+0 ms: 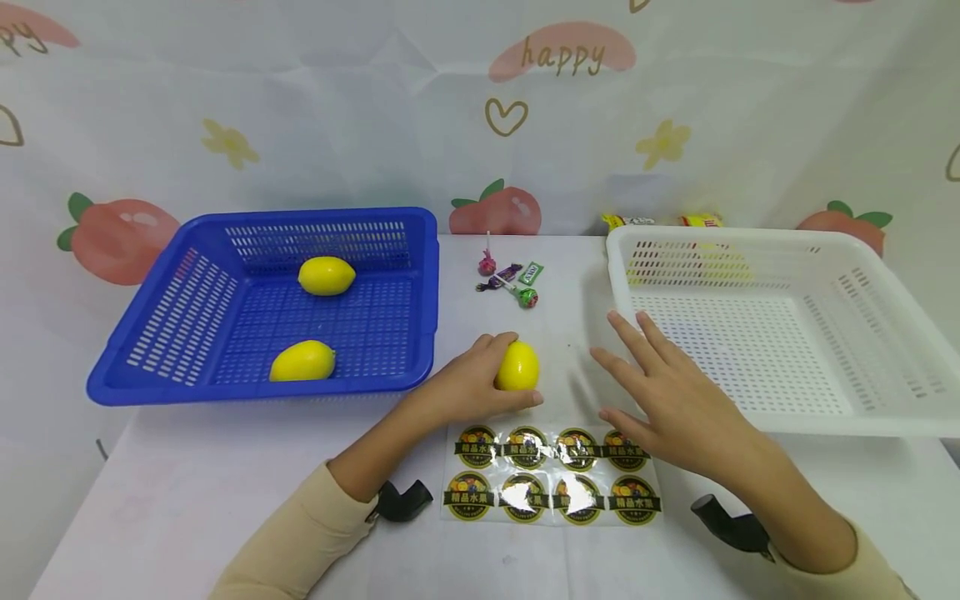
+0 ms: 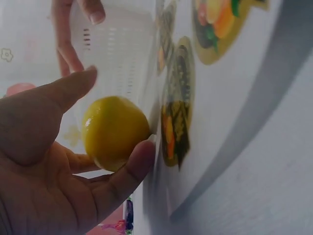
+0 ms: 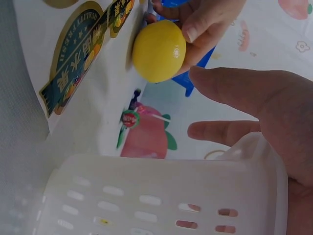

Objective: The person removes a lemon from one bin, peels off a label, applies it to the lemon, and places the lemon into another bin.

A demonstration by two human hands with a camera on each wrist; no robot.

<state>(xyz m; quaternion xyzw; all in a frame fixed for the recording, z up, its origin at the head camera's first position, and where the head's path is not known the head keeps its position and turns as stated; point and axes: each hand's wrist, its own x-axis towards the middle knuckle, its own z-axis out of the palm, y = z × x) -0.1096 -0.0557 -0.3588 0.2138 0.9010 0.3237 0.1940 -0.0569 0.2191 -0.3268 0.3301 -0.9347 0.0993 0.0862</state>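
Observation:
My left hand (image 1: 480, 379) holds a yellow lemon (image 1: 518, 367) just above a sheet of stickers on the table. Its thumb is on the near side, and the other fingers reach round the far side and below. In the right wrist view, the lemon (image 3: 159, 51) bulges out from between those fingers. My right hand (image 1: 671, 396) has its fingers spread, with nothing in it, by the left edge of a white basket (image 1: 750, 423). The clear sticker sheet (image 1: 551, 477) carries several round black-and-gold fruit labels and lies flat in front of both hands.
Two more lemons, one at the back (image 1: 327, 276) and one near the front (image 1: 303, 361), lie in a blue basket (image 1: 262, 393) on the left. Lollipops (image 1: 527, 297) and wrapped candies (image 1: 499, 277) lie behind the hands. Yellow packets (image 1: 701, 221) show behind the white basket.

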